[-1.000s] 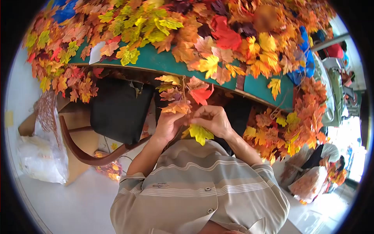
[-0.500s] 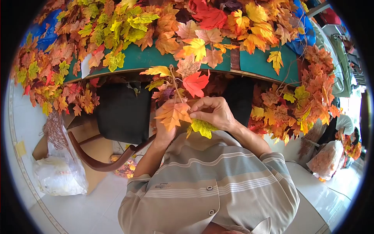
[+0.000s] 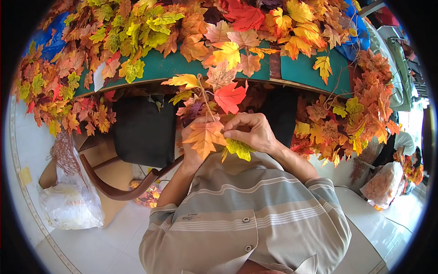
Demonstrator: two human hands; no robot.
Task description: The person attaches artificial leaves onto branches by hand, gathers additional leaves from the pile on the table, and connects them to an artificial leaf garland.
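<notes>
My left hand point(image 3: 192, 148) is closed around the brown stem point(image 3: 206, 100) of an artificial maple leaf garland in front of my shirt. An orange leaf point(image 3: 204, 136) lies over its fingers and hides part of the grip. Farther up the stem hang a red leaf point(image 3: 230, 97), a yellow leaf point(image 3: 183, 81) and a pale peach leaf point(image 3: 221, 75). Beside it my right hand point(image 3: 253, 132) is closed in a pinch by the orange leaf's edge; what is between the fingertips is too small to make out. A yellow-green leaf point(image 3: 240, 149) sits just below those fingers.
A green-topped table point(image 3: 169, 68) curves ahead, heaped with artificial maple leaves point(image 3: 150, 27). More leaves point(image 3: 351, 118) hang over its right end. A black chair point(image 3: 143, 132) and a curved wooden armrest point(image 3: 118, 194) stand at left, near a white plastic bag point(image 3: 73, 205). Another filled bag point(image 3: 383, 182) is at right.
Almost nothing differs. Both hands keep their grip, and the orange and yellow-green leaves have shifted very slightly to the right.
</notes>
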